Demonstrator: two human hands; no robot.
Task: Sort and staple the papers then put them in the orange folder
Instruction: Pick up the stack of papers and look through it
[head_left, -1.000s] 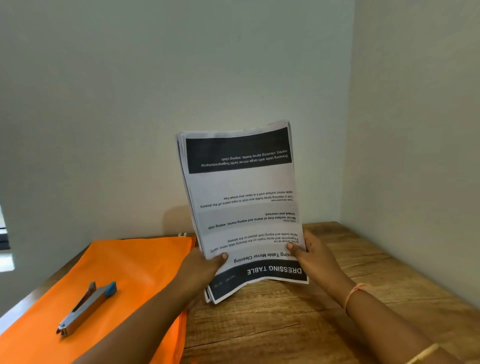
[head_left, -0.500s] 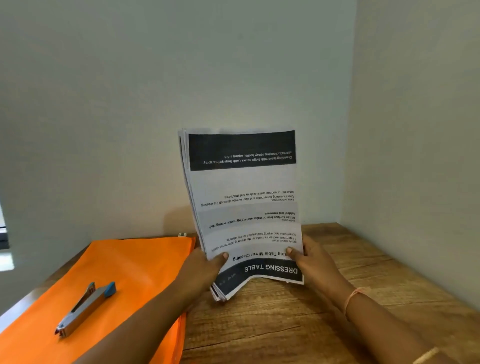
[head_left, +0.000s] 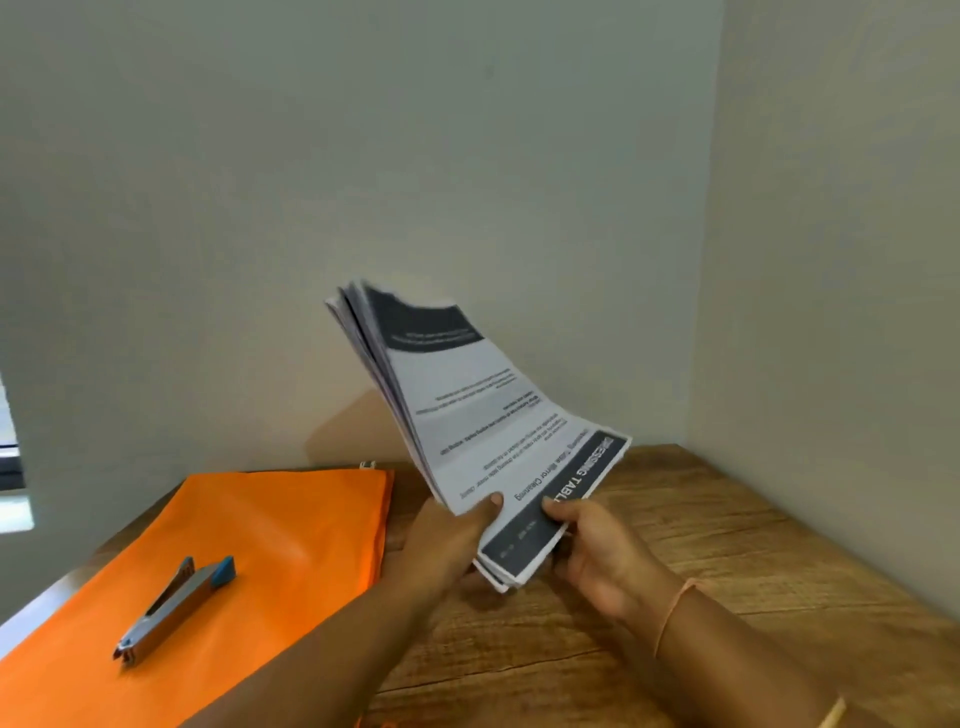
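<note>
Both hands, left hand (head_left: 451, 540) and right hand (head_left: 597, 556), pinch a fanned, tilted paper stack (head_left: 478, 415) just right of the orange folder (head_left: 249, 561).

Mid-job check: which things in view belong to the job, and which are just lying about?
In the job: stack of printed white papers, gripped by left hand and right hand; silver stapler with a blue end, lying on the flat orange folder.
Lying about: small pale object behind the folder, unidentifiable; brown wooden table.
</note>
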